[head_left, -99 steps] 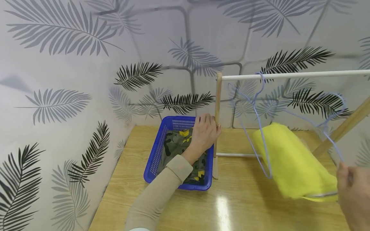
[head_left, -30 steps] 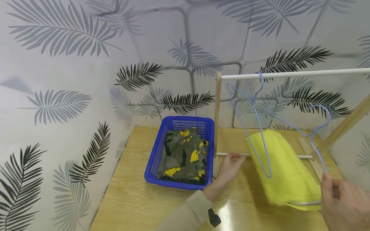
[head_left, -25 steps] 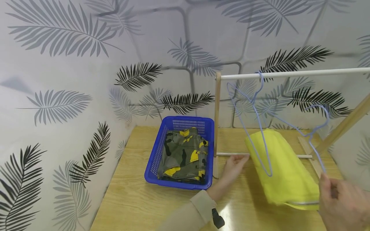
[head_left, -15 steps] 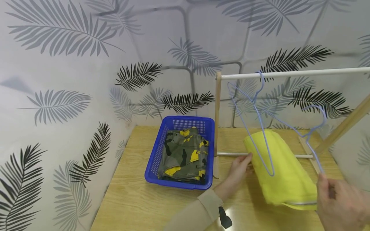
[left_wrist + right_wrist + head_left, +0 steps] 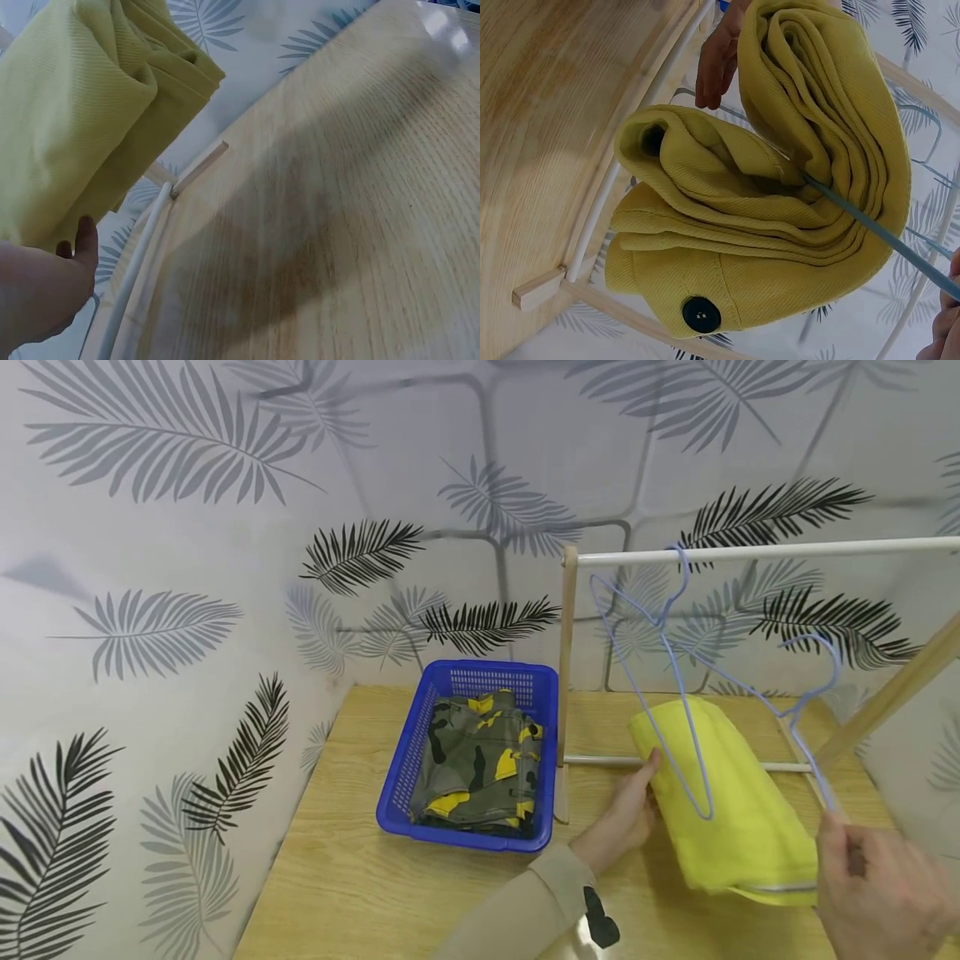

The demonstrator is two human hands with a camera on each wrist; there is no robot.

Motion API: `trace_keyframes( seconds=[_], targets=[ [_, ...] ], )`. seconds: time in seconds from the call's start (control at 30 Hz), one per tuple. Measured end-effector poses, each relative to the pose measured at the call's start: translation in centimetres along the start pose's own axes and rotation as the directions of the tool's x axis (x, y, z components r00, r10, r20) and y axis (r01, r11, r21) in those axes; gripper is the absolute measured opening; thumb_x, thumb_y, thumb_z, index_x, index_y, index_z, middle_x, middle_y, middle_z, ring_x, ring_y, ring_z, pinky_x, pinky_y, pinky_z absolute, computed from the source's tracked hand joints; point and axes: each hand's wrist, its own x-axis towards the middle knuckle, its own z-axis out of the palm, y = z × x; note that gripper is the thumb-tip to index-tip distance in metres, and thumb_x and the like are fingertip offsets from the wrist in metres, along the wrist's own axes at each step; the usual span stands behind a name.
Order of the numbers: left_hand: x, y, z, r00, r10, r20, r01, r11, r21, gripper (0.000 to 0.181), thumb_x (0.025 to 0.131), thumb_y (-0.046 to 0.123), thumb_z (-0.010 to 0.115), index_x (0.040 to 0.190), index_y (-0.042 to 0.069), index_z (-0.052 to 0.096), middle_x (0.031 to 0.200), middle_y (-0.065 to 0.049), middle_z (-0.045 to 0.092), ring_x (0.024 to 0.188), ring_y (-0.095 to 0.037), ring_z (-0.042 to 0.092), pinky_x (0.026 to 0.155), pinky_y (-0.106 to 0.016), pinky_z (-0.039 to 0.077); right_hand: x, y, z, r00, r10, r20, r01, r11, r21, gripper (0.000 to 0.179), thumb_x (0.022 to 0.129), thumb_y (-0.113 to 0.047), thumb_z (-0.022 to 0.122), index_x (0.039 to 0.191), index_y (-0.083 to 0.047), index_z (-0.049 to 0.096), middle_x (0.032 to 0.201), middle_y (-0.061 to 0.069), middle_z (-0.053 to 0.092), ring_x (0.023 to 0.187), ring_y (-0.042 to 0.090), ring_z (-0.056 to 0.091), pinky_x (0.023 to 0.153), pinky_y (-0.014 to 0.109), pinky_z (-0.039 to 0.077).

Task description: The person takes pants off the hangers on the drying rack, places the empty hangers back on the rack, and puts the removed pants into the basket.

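A thick yellow garment (image 5: 738, 827) hangs folded over the lower bar of a light blue wire hanger (image 5: 804, 727), tilted above the table. My right hand (image 5: 877, 881) pinches this hanger at the right, near its lower corner. At the garment's left edge is my left hand (image 5: 626, 814), thumb against the cloth and fingers reaching partly behind it. In the left wrist view, the fingertips of the left hand (image 5: 52, 289) stand at the cloth's lower edge. Layered folds and a black button (image 5: 701, 315) show in the right wrist view, where left-hand fingers hang fairly straight beside the folds.
A second blue hanger (image 5: 670, 664) hangs from the white rail (image 5: 795, 553) of a wooden-framed rack, overlapping the garment in the head view. Left of the rack, a blue basket (image 5: 397, 760) holds folded camouflage clothing (image 5: 480, 768). A low white bar (image 5: 600, 761) runs behind the garment.
My left hand left the rack's post, passed the low bar and moved right to the yellow garment's edge. My right hand shifted left with the hanger and garment.
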Motion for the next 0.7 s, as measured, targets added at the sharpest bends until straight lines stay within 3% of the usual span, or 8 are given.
trace_keyframes(
  seconds=[0.1, 0.3, 0.4, 0.63, 0.7],
  targets=[
    [0.2, -0.3, 0.1, 0.997, -0.031, 0.075, 0.033, 0.999, -0.022, 0.048, 0.098, 0.058, 0.067, 0.124, 0.017, 0.064, 0.113, 0.008, 0.069, 0.107, -0.009, 0.064, 0.101, -0.029, 0.052, 0.0, 0.0, 0.1, 1.000, -0.011, -0.002, 0.011, 1.000, -0.002, 0.066, 0.102, -0.038, 0.054, 0.061, 0.013, 0.063, 0.051, 0.024, 0.057, 0.074, -0.025, 0.023, 0.045, 0.023, 0.023],
    [0.1, -0.6, 0.6, 0.983, -0.069, 0.172, 0.081, 0.995, -0.066, 0.041, 0.098, 0.064, 0.061, 0.115, 0.027, 0.063, 0.107, 0.012, 0.070, 0.102, -0.005, 0.065, 0.096, -0.028, 0.051, -0.1, 0.2, 0.3, 1.000, -0.013, 0.009, 0.013, 1.000, 0.002, 0.068, 0.103, -0.039, 0.053, 0.060, 0.012, 0.062, 0.050, 0.023, 0.056, 0.074, -0.026, 0.022, 0.044, 0.020, 0.023],
    [0.0, -0.7, 0.8, 0.982, -0.077, 0.172, 0.091, 0.993, -0.074, 0.037, 0.098, 0.060, 0.063, 0.113, 0.027, 0.064, 0.106, 0.012, 0.071, 0.100, -0.005, 0.067, 0.095, -0.028, 0.052, -0.3, 0.2, 0.3, 1.000, 0.005, 0.022, -0.004, 1.000, -0.002, 0.067, 0.103, -0.040, 0.052, 0.061, 0.012, 0.063, 0.051, 0.023, 0.057, 0.075, -0.026, 0.022, 0.047, 0.019, 0.024],
    [-0.4, -0.8, 1.2, 0.994, -0.076, 0.084, 0.083, 0.993, -0.083, 0.029, 0.098, 0.046, 0.069, 0.110, 0.020, 0.068, 0.099, 0.010, 0.075, 0.091, -0.005, 0.071, 0.095, -0.027, 0.057, -0.6, 0.3, 0.4, 0.999, 0.051, 0.016, -0.051, 0.998, 0.022, 0.066, 0.101, -0.039, 0.055, 0.062, 0.013, 0.064, 0.052, 0.025, 0.057, 0.075, -0.030, 0.022, 0.051, 0.013, 0.023],
    [-0.6, -0.6, 1.2, 0.993, -0.076, 0.085, 0.083, 0.993, -0.079, 0.029, 0.097, 0.046, 0.070, 0.109, 0.020, 0.068, 0.098, 0.010, 0.075, 0.090, -0.005, 0.072, 0.092, -0.026, 0.057, -0.7, 0.3, 0.6, 0.998, 0.063, 0.003, -0.063, 0.997, 0.037, 0.064, 0.100, -0.039, 0.057, 0.063, 0.013, 0.064, 0.052, 0.026, 0.058, 0.075, -0.032, 0.023, 0.050, 0.011, 0.022]
  ],
)
